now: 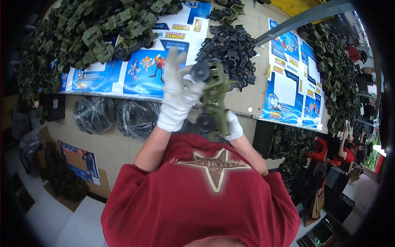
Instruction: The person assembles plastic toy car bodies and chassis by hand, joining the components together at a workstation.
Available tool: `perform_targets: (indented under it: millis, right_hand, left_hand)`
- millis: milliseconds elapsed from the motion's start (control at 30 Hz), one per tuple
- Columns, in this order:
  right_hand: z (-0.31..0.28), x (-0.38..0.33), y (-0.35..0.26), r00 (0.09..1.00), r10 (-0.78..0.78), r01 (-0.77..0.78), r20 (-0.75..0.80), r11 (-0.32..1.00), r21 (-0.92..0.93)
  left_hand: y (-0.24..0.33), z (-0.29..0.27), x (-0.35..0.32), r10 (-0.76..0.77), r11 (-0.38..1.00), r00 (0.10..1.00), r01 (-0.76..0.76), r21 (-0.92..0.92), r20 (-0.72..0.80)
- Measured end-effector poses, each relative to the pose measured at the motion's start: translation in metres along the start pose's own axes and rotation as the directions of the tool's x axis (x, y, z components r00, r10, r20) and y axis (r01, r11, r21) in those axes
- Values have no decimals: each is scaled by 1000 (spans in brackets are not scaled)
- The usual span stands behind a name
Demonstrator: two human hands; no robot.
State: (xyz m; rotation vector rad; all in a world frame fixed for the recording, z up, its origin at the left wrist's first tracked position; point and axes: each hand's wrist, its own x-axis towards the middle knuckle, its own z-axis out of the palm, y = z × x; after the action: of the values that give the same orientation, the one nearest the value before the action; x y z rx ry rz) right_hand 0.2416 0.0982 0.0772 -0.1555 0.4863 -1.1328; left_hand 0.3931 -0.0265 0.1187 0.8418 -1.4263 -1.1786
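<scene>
Surface: a pale tan worktop (251, 88) reaches away from the person, partly laid with blue and white printed cardboard sheets (142, 70).
Landmark: the olive green toy truck (214, 99), held up in front of the person's chest above the near edge of the surface.
Toy truck, look: moulded olive plastic, boxy body, standing roughly on end, with one black wheel (201, 71) at its top end and another black wheel at its lower end; the wheels are ridged and round, dark against the green body.
Left hand (177, 92): in a white glove, just left of the toy truck, thumb and forefinger pinched at the top wheel while the other fingers stand spread upward; its grip is closed on that wheel.
Right hand (233, 125): also white-gloved, low and right of the toy truck, mostly hidden behind it; its grip wraps the lower body of the truck.
Black parts: a heap of black plastic pieces (232, 51) lies on the surface just beyond the toy truck.
Green heap: a large pile of olive toy vehicles (98, 37) sits well left of and beyond the toy truck, some with black wheels on.
Second green heap: more olive pieces (337, 74) lie far right of the toy truck.
Bags: dark clear plastic bags (119, 115) hang below the surface edge, left of the toy truck.
Clothing: a red shirt (197, 197) with a star print fills the view below the toy truck.
</scene>
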Motion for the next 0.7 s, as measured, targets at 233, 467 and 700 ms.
perform_targets:
  millis: [233,467,700]
  right_hand:
    - [-55,-19,-29,891,-146,-59,429,902,429]
    - [-101,-113,-98,825,-254,409,-505,885,222]
    - [-203,-124,-202,682,-442,559,-583,829,25]
  left_hand:
    - [-11,8,0,-576,791,813,581,-192,90]
    - [-48,48,-28,-708,704,691,708,65,143]
    - [-56,102,-27,-657,734,745,598,322,113]
